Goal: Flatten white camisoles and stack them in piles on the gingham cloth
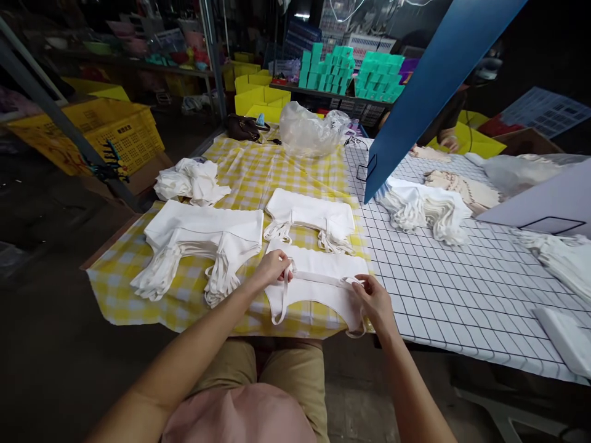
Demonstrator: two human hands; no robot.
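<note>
Directions ran from the one white strapped top in hand (318,261), as the centre of a clock face. Largest was the tabletop, which wore two cloths: a yellow-and-white gingham one (240,166) under the top, and a white one with a black grid (392,271) toward 3 o'clock. One tall blue panel (425,92) slanted up at 1 o'clock, and one slotted yellow crate (133,132) stood off the tabletop at 10.

Two neat stacks of similar white tops lay on the gingham, a larger stack (207,224) at 9 to 10 o'clock and a smaller stack (314,209) at 12; their layers could not be counted. The strapped top lay flat near the front edge. One clear plastic bag (307,132) sat at 12, one crumpled white heap (194,178) at 10 and one dark handbag (242,128) at 11.

The left hand (274,267) was closed in a pinch on the top's left strap (283,301). The right hand (376,301) was loosely curled, thumb and fingertips together on the right strap (353,281).

Smallest was the dark lettering (124,129) on the crate, too small to read.
</note>
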